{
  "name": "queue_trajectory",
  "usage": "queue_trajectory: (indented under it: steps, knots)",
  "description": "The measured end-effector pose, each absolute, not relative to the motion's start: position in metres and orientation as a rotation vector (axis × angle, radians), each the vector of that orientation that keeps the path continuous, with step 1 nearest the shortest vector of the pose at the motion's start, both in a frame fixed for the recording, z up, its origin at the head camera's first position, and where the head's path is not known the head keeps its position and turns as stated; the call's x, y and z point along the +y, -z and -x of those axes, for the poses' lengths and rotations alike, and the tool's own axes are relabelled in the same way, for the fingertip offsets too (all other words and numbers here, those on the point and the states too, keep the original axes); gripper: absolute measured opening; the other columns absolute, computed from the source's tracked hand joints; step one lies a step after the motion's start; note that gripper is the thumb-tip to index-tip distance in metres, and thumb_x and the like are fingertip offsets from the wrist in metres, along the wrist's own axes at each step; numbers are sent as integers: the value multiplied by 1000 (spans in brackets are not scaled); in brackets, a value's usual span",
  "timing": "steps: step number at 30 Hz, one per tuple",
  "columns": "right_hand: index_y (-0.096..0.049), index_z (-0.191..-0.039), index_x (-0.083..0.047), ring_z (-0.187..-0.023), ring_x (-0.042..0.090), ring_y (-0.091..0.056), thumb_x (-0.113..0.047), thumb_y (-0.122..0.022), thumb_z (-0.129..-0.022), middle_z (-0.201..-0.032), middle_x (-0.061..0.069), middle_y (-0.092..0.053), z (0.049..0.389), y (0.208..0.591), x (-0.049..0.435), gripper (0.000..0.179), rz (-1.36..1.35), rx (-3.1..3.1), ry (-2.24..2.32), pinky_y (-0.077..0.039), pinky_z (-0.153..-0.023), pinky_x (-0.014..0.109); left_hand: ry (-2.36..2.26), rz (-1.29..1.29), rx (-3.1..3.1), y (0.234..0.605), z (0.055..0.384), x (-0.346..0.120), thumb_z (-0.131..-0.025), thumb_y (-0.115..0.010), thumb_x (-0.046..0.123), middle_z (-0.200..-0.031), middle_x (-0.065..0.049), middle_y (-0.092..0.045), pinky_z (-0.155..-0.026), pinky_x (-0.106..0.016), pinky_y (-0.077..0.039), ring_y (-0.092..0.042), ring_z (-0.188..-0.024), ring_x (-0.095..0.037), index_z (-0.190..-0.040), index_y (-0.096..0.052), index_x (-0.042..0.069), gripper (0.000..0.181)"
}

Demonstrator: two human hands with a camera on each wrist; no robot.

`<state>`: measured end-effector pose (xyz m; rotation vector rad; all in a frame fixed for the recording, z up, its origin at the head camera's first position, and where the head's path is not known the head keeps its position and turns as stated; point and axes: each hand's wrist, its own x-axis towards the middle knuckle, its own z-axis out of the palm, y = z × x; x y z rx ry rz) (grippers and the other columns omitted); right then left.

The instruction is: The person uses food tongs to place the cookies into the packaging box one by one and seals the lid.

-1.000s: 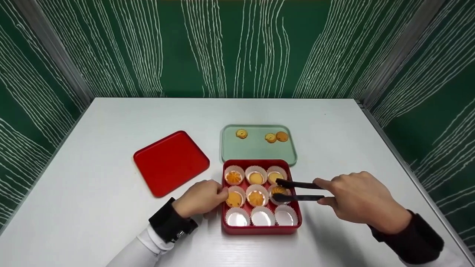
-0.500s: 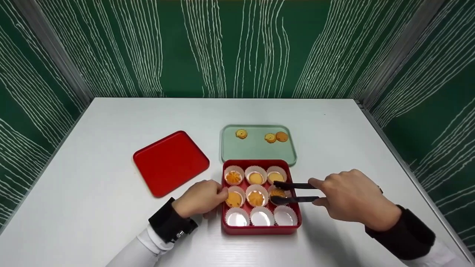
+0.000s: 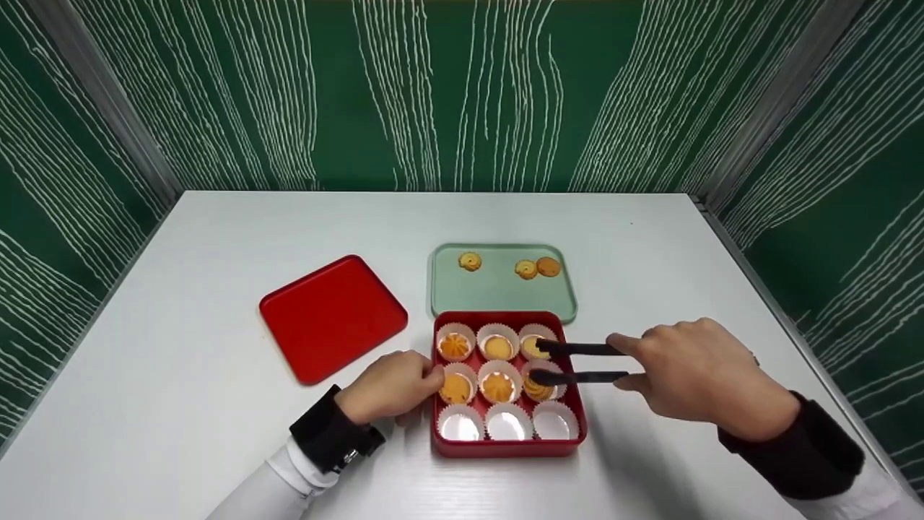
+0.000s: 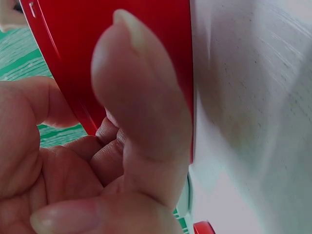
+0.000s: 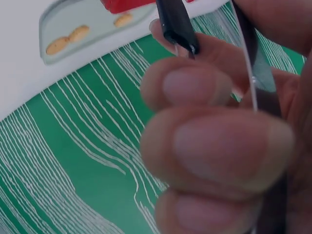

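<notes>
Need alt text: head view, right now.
Right hand holds black tongs over a red box of nine paper cups, six containing cookies; left hand touches the box. Behind, a green tray holds three cookies; a red tray lies at left.

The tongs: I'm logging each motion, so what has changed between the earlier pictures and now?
Since half a second ago, the right hand and tongs have shifted rightward and up in the head view; the tips no longer flank the swirled cookie, apparently released in the middle row's right cup. The left hand at the red box, red lid and green tray stayed put.
</notes>
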<state>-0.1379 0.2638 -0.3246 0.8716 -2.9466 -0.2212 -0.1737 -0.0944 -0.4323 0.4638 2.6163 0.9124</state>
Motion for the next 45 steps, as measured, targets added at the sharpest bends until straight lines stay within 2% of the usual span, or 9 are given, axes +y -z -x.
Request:
queue_trajectory:
  steps: [8,13,24,30,35,37,41,45]
  knots:
    - [-70,-117,-18,-52,14,-47,-36,-84,-87,-66,-9,-58,142,312,272,37,-770,-2935,109,-40,-45,39,-922,-463,2601,433,174,-95,-102,-52,28,-48,4,-50,-49,-29,-45,-55,-40,-15,-64,-51,18,40]
    - [-70,-122,-17,-53,16,-49,-37,-82,-89,-69,-5,-61,150,318,278,41,-728,-2914,51,-36,-43,37,-923,-483,2620,433,174,-95,-102,-52,27,-47,5,-49,-52,-30,-46,-54,-40,-14,-63,-51,17,40]
    - [-68,-129,-15,-58,23,-54,-40,-75,-94,-67,3,-61,193,344,292,44,-574,-2917,-104,-38,-45,40,-917,-484,2619,433,174,-94,-102,-52,26,-48,4,-50,-52,-30,-46,-54,-41,-15,-63,-50,17,40]
    - [-67,-135,-13,-69,31,-61,-43,-71,-97,-77,12,-68,227,356,292,48,-524,-2954,-177,-46,-52,50,-913,-467,2610,433,174,-94,-102,-51,28,-47,5,-49,-52,-31,-46,-54,-41,-16,-63,-50,17,41]
    - [-66,-137,-12,-84,38,-67,-45,-67,-100,-94,20,-73,257,364,286,50,-506,-3022,-207,-50,-62,57,-931,-452,2593,432,174,-94,-102,-51,28,-47,5,-48,-50,-30,-44,-54,-40,-16,-62,-50,17,41]
    - [-67,-135,-12,-87,39,-67,-45,-66,-100,-98,21,-73,270,366,283,48,-503,-3052,-203,-51,-65,58,-935,-453,2592,432,174,-95,-102,-51,28,-48,4,-48,-50,-30,-44,-53,-40,-16,-62,-49,17,41]
    - [-69,-127,-10,-87,37,-66,-43,-65,-101,-92,16,-71,291,370,277,42,-505,-3112,-163,-51,-68,57,-933,-471,2600,433,175,-95,-101,-52,26,-47,5,-47,-50,-29,-43,-53,-40,-15,-62,-50,17,40]
    - [-70,-129,-7,-94,38,-66,-42,-64,-101,-98,17,-72,308,371,272,45,-515,-3166,-90,-52,-74,59,-923,-471,2601,434,175,-94,-101,-52,25,-46,6,-47,-48,-28,-42,-52,-41,-14,-63,-50,17,39]
